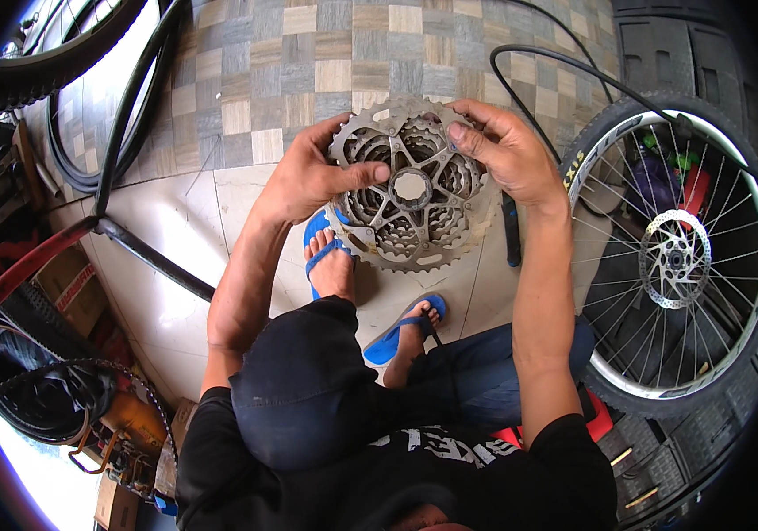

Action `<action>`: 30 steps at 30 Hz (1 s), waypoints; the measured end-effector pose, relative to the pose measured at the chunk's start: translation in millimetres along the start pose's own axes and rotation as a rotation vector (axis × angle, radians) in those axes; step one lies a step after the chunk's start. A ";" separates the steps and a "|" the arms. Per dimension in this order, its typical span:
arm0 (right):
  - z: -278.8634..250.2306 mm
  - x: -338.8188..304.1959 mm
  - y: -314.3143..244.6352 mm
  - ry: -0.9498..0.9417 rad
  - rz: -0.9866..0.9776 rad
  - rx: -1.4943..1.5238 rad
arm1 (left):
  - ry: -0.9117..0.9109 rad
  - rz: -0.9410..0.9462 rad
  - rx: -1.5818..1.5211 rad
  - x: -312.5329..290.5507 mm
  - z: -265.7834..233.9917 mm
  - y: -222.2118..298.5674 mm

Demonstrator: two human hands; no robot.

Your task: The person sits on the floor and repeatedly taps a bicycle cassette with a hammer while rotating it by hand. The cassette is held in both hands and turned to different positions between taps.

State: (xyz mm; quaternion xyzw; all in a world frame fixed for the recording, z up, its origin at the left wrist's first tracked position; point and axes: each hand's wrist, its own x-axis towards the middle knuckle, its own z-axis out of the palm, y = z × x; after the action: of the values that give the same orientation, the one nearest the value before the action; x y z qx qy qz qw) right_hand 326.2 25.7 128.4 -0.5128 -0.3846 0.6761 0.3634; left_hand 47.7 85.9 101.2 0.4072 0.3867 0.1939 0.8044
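Between my two hands I hold a bicycle cassette [412, 232], its largest toothed ring turned up toward me and the smaller cogs showing through the gaps. My left hand [312, 173] grips its left edge, thumb laid over a spoke near the centre hole. On the upper right rim my right hand [513, 152] is closed, the thumb on the face and the fingers curled behind. Most of the fingers behind the cassette are hidden. It is held above the floor, over my feet in blue flip-flops [382, 346].
A bicycle wheel [675, 252] with a disc rotor lies to the right. Black cable or hose [565, 55] curves near it. Tires and tubes [131, 133] hang at the left, above a box [73, 288] and coiled tires [29, 389]. Below me is a tiled floor [175, 265].
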 end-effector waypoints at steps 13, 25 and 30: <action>25.9 -4.9 141.2 0.489 0.030 0.443 | 0.245 -0.041 -0.477 10.3 1.0 -112.5; 47.3 7.7 169.4 0.600 0.170 0.365 | 0.437 0.015 -0.212 43.5 -6.7 -144.4; 44.2 23.1 177.5 0.586 0.213 0.319 | 0.471 -0.007 -0.170 51.2 -14.9 -146.6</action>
State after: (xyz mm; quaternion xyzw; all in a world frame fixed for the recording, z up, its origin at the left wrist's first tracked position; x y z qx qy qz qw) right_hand 261.1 -38.5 -31.8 -0.6592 -0.0976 0.5858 0.4612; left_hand 67.7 38.5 -46.1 0.2803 0.5471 0.3125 0.7242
